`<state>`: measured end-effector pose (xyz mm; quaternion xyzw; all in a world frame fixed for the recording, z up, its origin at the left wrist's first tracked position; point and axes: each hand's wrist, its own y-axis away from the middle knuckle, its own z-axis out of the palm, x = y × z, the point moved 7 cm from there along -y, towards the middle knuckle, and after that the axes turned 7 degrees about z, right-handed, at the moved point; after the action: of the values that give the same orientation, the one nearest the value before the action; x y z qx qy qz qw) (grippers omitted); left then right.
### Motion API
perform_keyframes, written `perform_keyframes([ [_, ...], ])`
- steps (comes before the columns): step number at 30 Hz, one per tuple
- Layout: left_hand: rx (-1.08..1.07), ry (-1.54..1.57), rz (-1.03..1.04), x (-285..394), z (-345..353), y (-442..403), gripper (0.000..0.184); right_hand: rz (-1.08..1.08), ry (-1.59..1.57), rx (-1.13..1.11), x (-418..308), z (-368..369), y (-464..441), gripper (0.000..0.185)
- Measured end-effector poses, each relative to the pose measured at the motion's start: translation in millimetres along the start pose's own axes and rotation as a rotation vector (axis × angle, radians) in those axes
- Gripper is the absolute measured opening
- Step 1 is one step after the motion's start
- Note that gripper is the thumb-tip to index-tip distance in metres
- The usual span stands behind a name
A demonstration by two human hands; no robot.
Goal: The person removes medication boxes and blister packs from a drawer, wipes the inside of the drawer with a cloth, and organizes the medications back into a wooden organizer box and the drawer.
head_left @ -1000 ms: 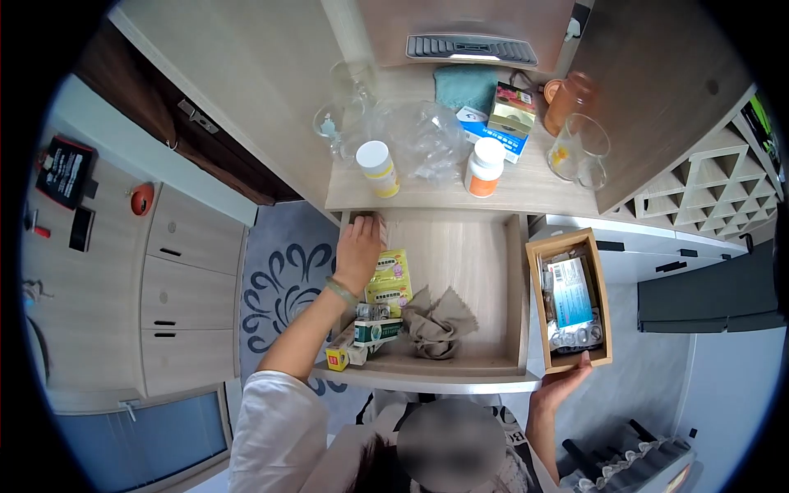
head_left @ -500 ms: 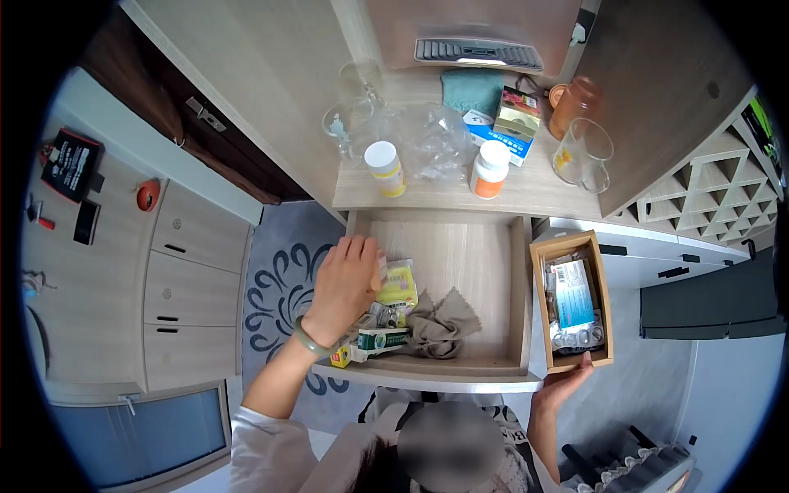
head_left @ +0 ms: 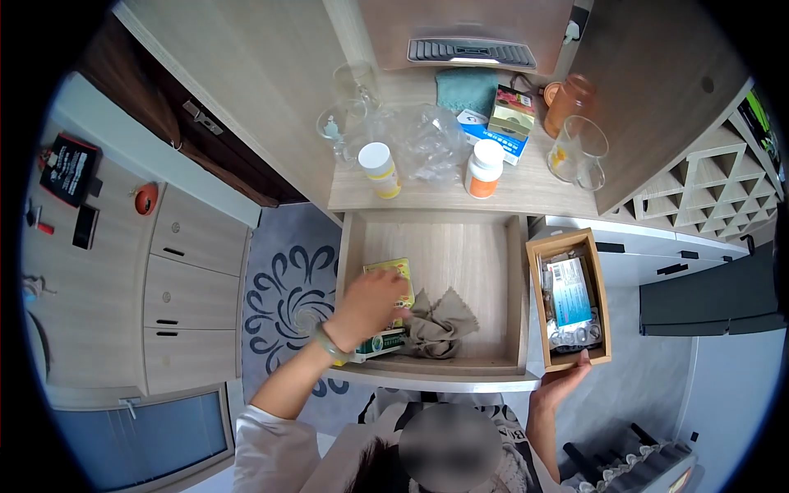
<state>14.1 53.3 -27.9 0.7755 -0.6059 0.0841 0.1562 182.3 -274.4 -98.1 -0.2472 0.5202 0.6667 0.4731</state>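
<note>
Yellow-green flat packet with printing (head_left: 399,269): lies in the left part of an open pale wooden drawer (head_left: 468,246), partly under the left hand (head_left: 371,304). Fingers of that hand bent over the packet; cannot tell if gripping it or just above it. Also in the drawer: a green-and-white long box (head_left: 384,343), partly under the wrist, and a crumpled brown cloth (head_left: 444,329) just to the right.

To the right of the drawer, an open tan wooden box (head_left: 603,304). Holds a blue-and-white flat box (head_left: 569,287) on top and clear plastic bits (head_left: 575,335) near the front. Right hand (head_left: 559,384) grasping the near end from below, most fingers hidden.

Up on the pale wooden shelf (head_left: 526,187), a white bottle with an orange label (head_left: 484,170) and a white-capped yellow bottle (head_left: 379,171), both standing; cannot tell what is inside.

Since half a second ago: left hand moved rightward and toward the drawer front, now covering more of the packet. Wooden box and right hand in nearly the same place.
</note>
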Motion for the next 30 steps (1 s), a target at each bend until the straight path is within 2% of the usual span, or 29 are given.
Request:
perform_keyframes([
  [2,-0.159,0.203,0.095,45.7,5.7,-16.3,0.049,0.018,-0.014,-0.022,0.6,2.8,-0.6,0.06],
  [4,-0.087,0.038,0.254,74.3,50.1,-22.8,0.046,0.037,-0.028,-0.047,1.3,6.2,-0.1,0.06],
  [5,-0.084,0.038,0.25,79.3,60.9,-25.3,0.046,0.047,-0.034,-0.038,1.5,5.9,0.6,0.06],
  [7,-0.05,-0.16,0.203,81.7,68.0,-33.2,0.039,0.057,-0.041,-0.033,1.3,6.3,0.0,0.06],
  [9,-0.012,-0.073,-0.074,40.3,59.0,-62.1,0.028,0.036,-0.049,-0.03,1.5,5.1,0.8,0.059],
  [11,0.03,-0.501,-0.304,-17.4,48.7,-80.4,0.021,0.033,-0.054,-0.046,1.4,4.3,-0.7,0.059],
  [13,-0.026,-0.395,-0.352,-74.1,51.3,-92.8,0.021,0.029,-0.052,-0.074,0.5,5.7,-2.1,0.058],
  [16,0.042,-0.237,-0.373,-111.6,84.6,-98.4,0.022,0.025,-0.06,-0.047,2.5,2.3,-5.4,0.056],
  [17,0.079,-0.249,-0.273,-110.8,89.6,-99.0,0.02,0.032,-0.069,-0.053,4.8,-0.1,-7.7,0.057],
  [18,0.076,-0.251,-0.268,-106.1,83.4,-100.9,0.02,0.041,-0.079,-0.056,7.2,-2.2,-7.9,0.057],
  [20,0.105,0.019,-0.154,-78.8,57.0,-102.5,0.017,0.034,-0.053,-0.041,6.6,-3.9,-6.0,0.056],
  [21,0.1,0.022,-0.153,-71.7,42.4,-99.5,0.017,0.024,-0.027,-0.034,5.2,-3.9,-5.2,0.056],
  [23,0.132,0.62,0.058,-46.4,10.1,-94.7,0.011,0.019,-0.025,-0.035,3.2,-0.8,-4.0,0.055],
  [24,0.133,0.619,0.06,-37.4,-3.5,-89.1,0.011,0.014,-0.024,-0.039,2.4,0.6,-3.7,0.055],
  [26,0.115,1.12,0.03,-19.3,-17.9,-74.1,0.011,0.005,-0.037,-0.048,3.6,0.8,-5.7,0.055],
  [27,0.116,1.12,0.029,-13.0,-23.3,-66.8,0.011,0.001,-0.046,-0.058,4.2,1.0,-5.8,0.056],
  [29,0.155,0.861,0.028,-3.3,-34.7,-50.2,0.012,-0.004,-0.032,-0.063,3.0,3.0,-4.6,0.056],
  [30,0.157,0.864,0.024,3.0,-38.5,-42.5,0.012,-0.011,-0.018,-0.063,1.6,3.6,-4.4,0.056],
])
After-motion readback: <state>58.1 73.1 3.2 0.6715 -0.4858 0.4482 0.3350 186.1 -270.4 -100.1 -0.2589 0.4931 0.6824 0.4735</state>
